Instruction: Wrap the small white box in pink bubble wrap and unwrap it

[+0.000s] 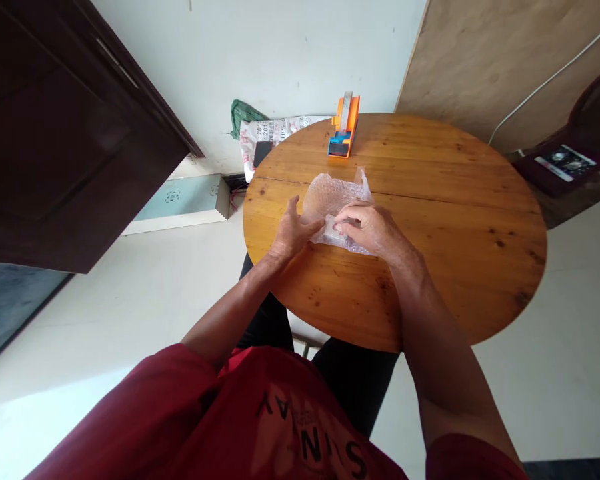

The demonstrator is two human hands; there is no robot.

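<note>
A sheet of clear bubble wrap (333,195) lies on the round wooden table (460,220), its near edge folded over a small pale object that I cannot make out. My left hand (291,233) rests at the sheet's near left corner, thumb and fingers pinching the fold. My right hand (367,227) lies over the sheet's near right part, fingers curled and pressing the wrapped bundle down. The two hands almost meet above the bundle.
An orange and blue tape dispenser (345,128) stands at the table's far edge. Beyond it a printed sack (275,131), a dark phone (262,153) and a green cloth (244,113) lie on the floor by the wall. A dark cabinet (65,133) stands left, a dark chair (575,143) right.
</note>
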